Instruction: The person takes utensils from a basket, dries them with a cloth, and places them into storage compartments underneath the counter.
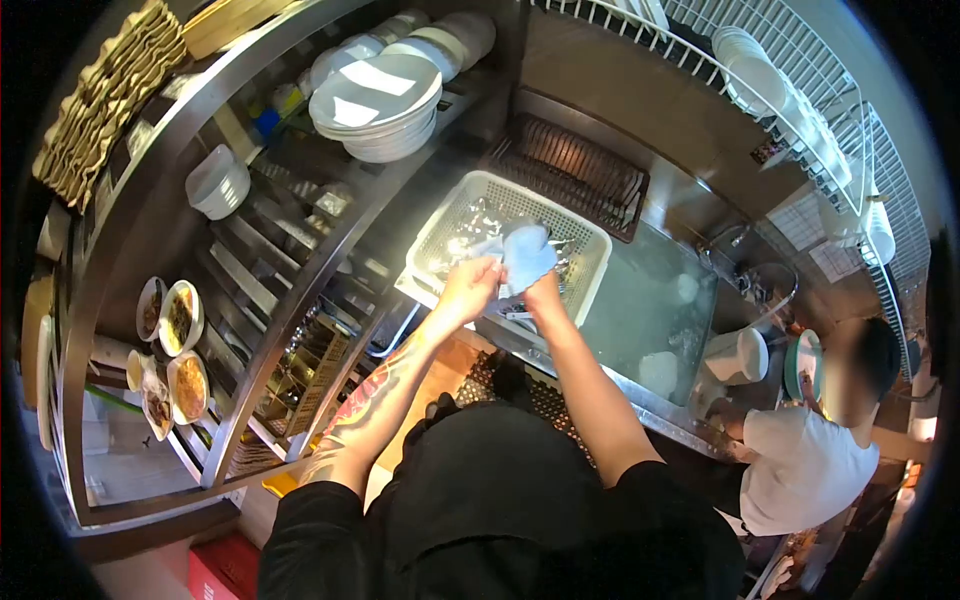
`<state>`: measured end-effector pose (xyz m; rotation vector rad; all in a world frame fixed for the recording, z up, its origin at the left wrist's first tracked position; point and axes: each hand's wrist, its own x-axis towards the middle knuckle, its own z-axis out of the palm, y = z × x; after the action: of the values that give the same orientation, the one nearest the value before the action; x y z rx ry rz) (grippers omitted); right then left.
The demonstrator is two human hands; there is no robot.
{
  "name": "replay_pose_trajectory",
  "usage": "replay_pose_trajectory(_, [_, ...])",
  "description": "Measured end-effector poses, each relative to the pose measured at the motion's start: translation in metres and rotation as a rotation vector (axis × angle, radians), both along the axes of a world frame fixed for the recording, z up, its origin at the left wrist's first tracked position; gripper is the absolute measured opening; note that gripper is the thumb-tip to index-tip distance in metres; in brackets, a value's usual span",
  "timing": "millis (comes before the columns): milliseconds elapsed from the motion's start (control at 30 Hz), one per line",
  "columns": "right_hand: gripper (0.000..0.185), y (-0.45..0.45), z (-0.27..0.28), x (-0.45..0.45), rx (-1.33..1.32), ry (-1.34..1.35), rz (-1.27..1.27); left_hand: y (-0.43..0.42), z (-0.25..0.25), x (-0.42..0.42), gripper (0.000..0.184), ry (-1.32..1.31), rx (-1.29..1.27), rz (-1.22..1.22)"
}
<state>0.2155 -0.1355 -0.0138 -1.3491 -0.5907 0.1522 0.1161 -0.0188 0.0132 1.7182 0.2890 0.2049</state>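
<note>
Over a white perforated basket [440,225] at the centre, my left hand [474,287] is closed on the left side of a light blue cloth [527,258]. My right hand [543,291] grips the lower right part of the same cloth, partly hidden beneath it. Shiny metal cutlery [482,222] lies in the basket behind and around the cloth. Whether something is wrapped inside the cloth cannot be made out.
A brown dish rack [575,165] stands behind the basket, beside a sink of cloudy water [640,310]. Stacked plates [380,100] sit on the left metal shelf. A co-worker in a white shirt [810,460] is at the right, near a white bucket [737,357].
</note>
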Motion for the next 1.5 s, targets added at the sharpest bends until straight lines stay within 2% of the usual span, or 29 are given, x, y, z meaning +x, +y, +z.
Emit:
replay_pose_trajectory(67, [0.032, -0.018, 0.024, 0.015, -0.010, -0.104, 0.102, 0.009, 0.027, -0.019, 0.024, -0.003, -0.091, -0.041])
replay_pose_trajectory(133, [0.029, -0.036, 0.067, 0.011, 0.343, 0.540, 0.333, 0.021, 0.045, -0.044, 0.023, -0.036, -0.196, 0.065])
replay_pose_trajectory(200, [0.026, -0.065, 0.064, 0.012, 0.572, 0.553, 0.418, 0.044, 0.047, -0.068, 0.022, -0.054, -0.272, 0.240])
replay_pose_trajectory(233, [0.026, -0.066, 0.061, 0.006, 0.571, 0.552, 0.424, 0.063, 0.020, -0.077, 0.022, -0.127, -0.422, 0.281])
replay_pose_trajectory(333, [0.030, -0.053, 0.045, -0.019, -0.033, 0.290, 0.172, 0.074, -0.012, -0.105, 0.023, 0.058, -0.307, 0.376])
replay_pose_trajectory(400, [0.034, -0.033, 0.033, -0.033, -0.422, 0.088, -0.002, 0.056, -0.014, -0.113, 0.021, 0.030, -0.327, 0.395])
replay_pose_trajectory(467, [0.032, 0.007, 0.007, -0.066, -0.062, 0.086, 0.241, 0.034, -0.022, -0.111, 0.022, 0.051, -0.287, 0.330])
replay_pose_trajectory(533, [0.026, 0.033, -0.076, -0.065, -0.013, 0.103, 0.219, 0.006, -0.068, -0.097, 0.021, -0.240, 0.330, 0.346])
replay_pose_trajectory(567, [0.020, 0.040, -0.100, -0.063, 0.044, 0.112, 0.188, -0.012, -0.067, -0.097, 0.021, -0.234, 0.252, 0.378])
replay_pose_trajectory(600, [0.020, 0.039, -0.078, -0.066, 0.042, 0.114, 0.185, -0.022, -0.058, -0.100, 0.021, -0.231, 0.176, 0.407])
replay_pose_trajectory(633, [0.017, 0.035, -0.026, -0.070, -0.046, -0.018, 0.210, -0.006, -0.043, -0.109, 0.022, 0.393, 0.353, 0.220])
replay_pose_trajectory(667, [0.014, 0.034, 0.004, -0.068, -0.134, -0.150, 0.232, -0.003, -0.040, -0.116, 0.022, 0.392, 0.354, 0.215])
replay_pose_trajectory(700, [0.017, 0.033, 0.005, -0.060, -0.244, -0.335, 0.259, -0.002, -0.040, -0.123, 0.023, 0.160, 0.304, 0.265])
replay_pose_trajectory(733, [0.017, 0.033, 0.010, -0.062, -0.249, -0.330, 0.253, -0.002, -0.031, -0.131, 0.024, -0.069, 0.248, 0.313])
replay_pose_trajectory(800, [0.011, 0.031, 0.020, -0.067, -0.322, -0.385, 0.114, 0.013, -0.023, -0.148, 0.023, -0.005, 0.322, 0.243])
replay_pose_trajectory(867, [0.011, 0.038, -0.002, -0.053, -0.075, -0.326, 0.038, 0.021, -0.016, -0.156, 0.025, -0.054, 0.221, 0.289])
replay_pose_trajectory(933, [0.016, 0.037, 0.049, -0.093, 0.169, 0.437, 0.267, 0.032, -0.018, -0.155, 0.026, -0.050, 0.062, 0.274])
replay_pose_trajectory(1000, [0.027, 0.046, 0.006, -0.096, -0.597, -0.452, 0.209, 0.027, -0.011, -0.144, 0.025, -0.026, -0.466, 0.267])
replay_pose_trajectory(1033, [0.027, 0.046, 0.051, -0.143, -0.187, 0.128, 0.248, 0.023, -0.030, -0.133, 0.022, -0.053, -0.317, 0.234])
replay_pose_trajectory(1067, [0.012, 0.052, 0.036, -0.168, 0.116, 0.525, 0.144, 0.020, -0.045, -0.126, 0.020, -0.211, 0.034, 0.261])
replay_pose_trajectory(1133, [0.009, 0.037, 0.013, -0.146, -0.057, 0.431, 0.035, 0.016, -0.032, -0.128, 0.022, -0.078, -0.037, 0.050])
replay_pose_trajectory(1167, [0.008, 0.024, -0.006, -0.127, -0.003, 0.498, 0.118, 0.020, -0.031, -0.132, 0.022, -0.075, -0.039, 0.046])
replay_pose_trajectory(1233, [0.009, 0.019, -0.002, -0.119, 0.241, 0.575, 0.028, 0.039, -0.028, -0.143, 0.022, -0.216, 0.547, -0.066])
replay_pose_trajectory(1267, [0.011, 0.015, -0.003, -0.110, 0.309, 0.582, 0.017, 0.049, -0.040, -0.142, 0.027, -0.180, 0.375, 0.065])
replay_pose_trajectory(1300, [0.018, 0.009, 0.011, -0.109, 0.382, 0.829, 0.115, 0.048, -0.025, -0.139, 0.034, -0.129, 0.046, 0.167])
replay_pose_trajectory(1333, [0.018, 0.010, 0.014, -0.112, 0.378, 0.833, 0.127, 0.045, 0.000, -0.141, 0.043, -0.073, -0.289, 0.270])
replay_pose_trajectory(1400, [0.025, 0.017, 0.018, -0.122, 0.494, 1.123, 0.277, 0.016, 0.041, -0.122, 0.049, -0.035, -0.894, 0.103])
replay_pose_trajectory(1467, [0.024, 0.022, 0.023, -0.122, 0.419, 0.991, 0.236, -0.012, -0.029, -0.091, 0.044, -0.285, -0.226, 0.211])
replay_pose_trajectory(1500, [0.023, 0.022, 0.023, -0.124, 0.353, 0.868, 0.173, -0.032, -0.014, -0.089, 0.036, -0.343, -0.416, 0.314])
